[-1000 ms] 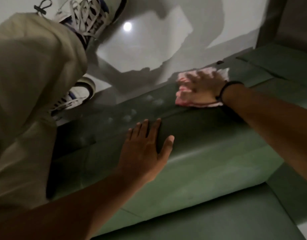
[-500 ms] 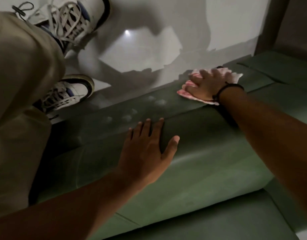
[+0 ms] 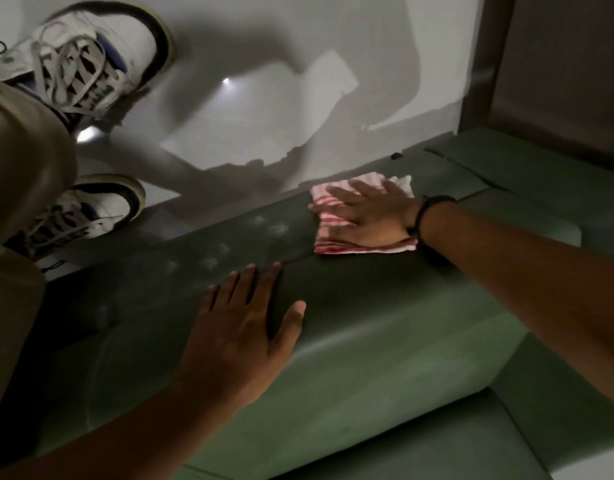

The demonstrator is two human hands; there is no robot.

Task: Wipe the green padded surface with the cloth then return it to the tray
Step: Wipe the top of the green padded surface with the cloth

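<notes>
Cloth [image 3: 336, 237], striped pink and white and folded, is pressed flat against the green padded surface [image 3: 385, 341] at about one o'clock, near the padding's far edge beside the pale floor [image 3: 264, 81]. It is covered by the right hand [image 3: 371, 216], whose fingers are spread open and laid flat on top; a dark band [image 3: 420, 216] is worn at that wrist. The left hand [image 3: 239, 337] is laid palm-down, fingers extended, on the padding near the centre, well apart from the cloth. Pale smudges [image 3: 271, 226] are seen between the hands. Two white sneakers [image 3: 87, 67] are seen at ten o'clock.
</notes>
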